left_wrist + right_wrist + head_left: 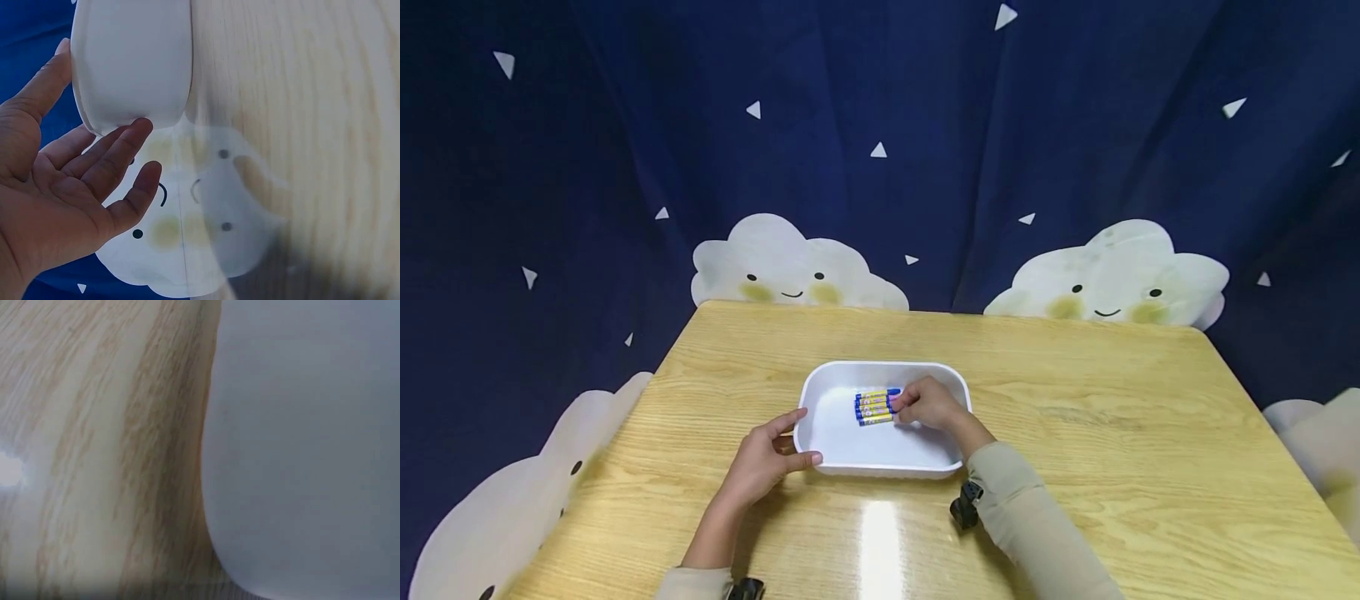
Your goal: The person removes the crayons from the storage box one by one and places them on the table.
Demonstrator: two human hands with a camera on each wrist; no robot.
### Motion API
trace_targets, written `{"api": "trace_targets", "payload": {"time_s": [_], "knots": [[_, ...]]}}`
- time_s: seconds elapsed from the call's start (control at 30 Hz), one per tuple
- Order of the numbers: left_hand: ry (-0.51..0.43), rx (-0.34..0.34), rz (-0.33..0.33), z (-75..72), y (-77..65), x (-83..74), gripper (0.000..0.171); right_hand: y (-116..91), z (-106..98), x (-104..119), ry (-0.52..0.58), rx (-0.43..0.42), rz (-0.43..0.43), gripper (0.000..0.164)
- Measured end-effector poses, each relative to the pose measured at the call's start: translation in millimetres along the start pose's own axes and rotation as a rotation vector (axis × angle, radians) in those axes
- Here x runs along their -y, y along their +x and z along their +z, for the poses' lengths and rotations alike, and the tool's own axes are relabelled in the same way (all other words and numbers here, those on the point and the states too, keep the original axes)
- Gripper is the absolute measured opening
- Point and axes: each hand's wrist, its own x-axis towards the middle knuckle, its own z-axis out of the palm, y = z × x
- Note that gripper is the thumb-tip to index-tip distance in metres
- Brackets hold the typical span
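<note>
A white plastic tray [880, 461] with rounded corners rests on the wooden table. Inside, several blue crayons [872, 407] in yellow wrappers lie side by side in a stacked row. My left hand [762, 458] holds the tray's near left corner, thumb on the front rim and fingers along the left side. The left wrist view shows those fingers [119, 156] bent against the tray's outer wall. Reaching in over the tray's right side, my right hand [931, 403] pinches at the right ends of the crayons. Its fingers hide those ends, and the right wrist view shows only tray wall [300, 450] and table.
The wooden table [1112, 433] extends to both sides and behind the tray. A dark blue curtain [880, 100] with white triangles and smiling clouds hangs at its back and sides. Light reflects off the tabletop in front of the tray.
</note>
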Motion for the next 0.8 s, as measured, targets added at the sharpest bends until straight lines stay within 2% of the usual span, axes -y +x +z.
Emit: {"api": "trace_targets", "payload": {"time_s": [0.1, 0.3, 0.4, 0.5, 0.57, 0.8], "knots": [[-0.008, 0.006, -0.013, 0.2, -7.2, -14.5, 0.066, -1.2, 1.7, -2.0, -0.015, 0.006, -0.014, 0.012], [-0.015, 0.009, 0.015, 0.6, -6.4, -11.7, 0.069, -2.9, 4.1, -1.3, -0.009, 0.015, -0.035, 0.013], [-0.012, 0.015, 0.021, 1.1, -5.8, -11.9, 0.069, -3.6, 4.8, -0.5, -0.044, -0.008, -0.042, 0.017], [-0.014, 0.014, 0.001, 1.2, -5.6, -12.4, 0.068, -4.1, 5.8, -0.3, -0.097, -0.03, -0.062, 0.019], [-0.018, 0.01, -0.012, 1.2, -4.2, -9.4, 0.067, -4.4, 6.9, 0.0, -0.124, -0.047, -0.072, 0.02], [-0.026, 0.003, -0.008, 1.9, 7.6, 20.2, 0.073, -4.8, 9.5, 2.0, -0.164, -0.077, -0.024, 0.016]]}}
